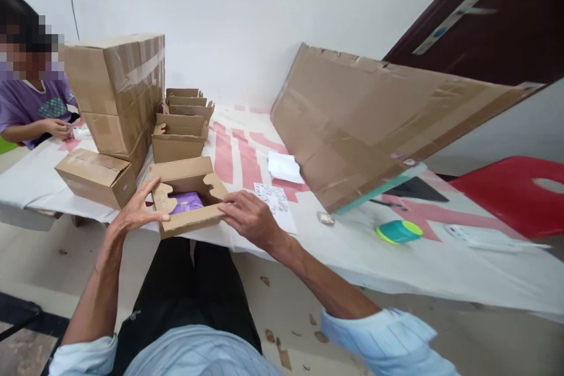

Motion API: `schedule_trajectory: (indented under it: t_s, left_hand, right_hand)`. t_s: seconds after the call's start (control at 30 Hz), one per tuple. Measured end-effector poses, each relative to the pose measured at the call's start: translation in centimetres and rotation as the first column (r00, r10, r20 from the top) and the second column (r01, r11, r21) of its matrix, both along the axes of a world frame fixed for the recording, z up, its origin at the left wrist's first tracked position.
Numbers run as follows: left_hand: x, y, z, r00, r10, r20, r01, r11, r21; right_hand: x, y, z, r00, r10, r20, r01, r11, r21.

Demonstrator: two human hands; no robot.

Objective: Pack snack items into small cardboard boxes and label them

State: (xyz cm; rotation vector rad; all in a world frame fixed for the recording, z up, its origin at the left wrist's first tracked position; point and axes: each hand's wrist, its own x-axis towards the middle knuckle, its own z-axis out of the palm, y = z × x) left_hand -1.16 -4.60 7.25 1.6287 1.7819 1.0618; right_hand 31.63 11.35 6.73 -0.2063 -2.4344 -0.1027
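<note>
An open cardboard box [189, 226] sits at the table's near edge, right in front of me. Inside it lies a purple packet [187, 202], partly hidden by the box walls. My left hand [140, 210] grips the box's left end, thumb over the near rim and fingers at the far corner. At the right end, my right hand [251, 217] pinches the near rim close to the corner. The end flaps, with curved cut-outs, stand up around the opening.
Open boxes [180, 144] stand in a row behind, beside a stack of taped cartons [118, 91] and a closed box [99, 173]. A large cardboard sheet [374, 123] leans at right. Papers [284, 167] and a teal cup [399, 231] lie on the table. Another person [33, 94] sits far left.
</note>
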Motion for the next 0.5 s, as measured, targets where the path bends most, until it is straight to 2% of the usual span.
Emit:
schedule_trajectory:
  t_s: [0.13, 0.2, 0.27, 0.37, 0.43, 0.5]
  left_hand:
    - [0.1, -0.1, 0.0, 0.994, -0.069, -0.081, 0.069, 0.998, -0.005]
    - [0.1, 0.0, -0.2, 0.990, -0.073, -0.117, 0.074, 0.997, -0.001]
    - [0.2, 0.0, -0.3, 0.988, -0.069, -0.137, 0.069, 0.998, -0.005]
    - [0.4, -0.1, -0.3, 0.988, -0.066, -0.142, 0.065, 0.998, -0.011]
    - [0.5, -0.1, -0.1, 0.988, -0.066, -0.141, 0.065, 0.998, -0.012]
    - [0.6, -0.2, 0.0, 0.989, -0.062, -0.136, 0.061, 0.998, -0.008]
  right_hand:
    - [0.8, -2.0, -2.8, 1.000, -0.022, -0.017, 0.023, 0.997, 0.074]
    - [0.8, -2.3, -3.8, 0.999, -0.031, -0.037, 0.033, 0.998, 0.062]
    - [0.5, -2.2, -4.0, 0.999, -0.024, -0.047, 0.024, 1.000, 0.012]
    - [-0.3, -1.5, -2.8, 0.995, -0.078, -0.069, 0.067, 0.988, -0.141]
    - [-1.3, -0.8, -1.4, 0.978, -0.197, -0.074, 0.174, 0.954, -0.244]
    - [-2.5, 0.0, 0.1, 0.948, -0.319, -0.004, 0.300, 0.895, -0.329]
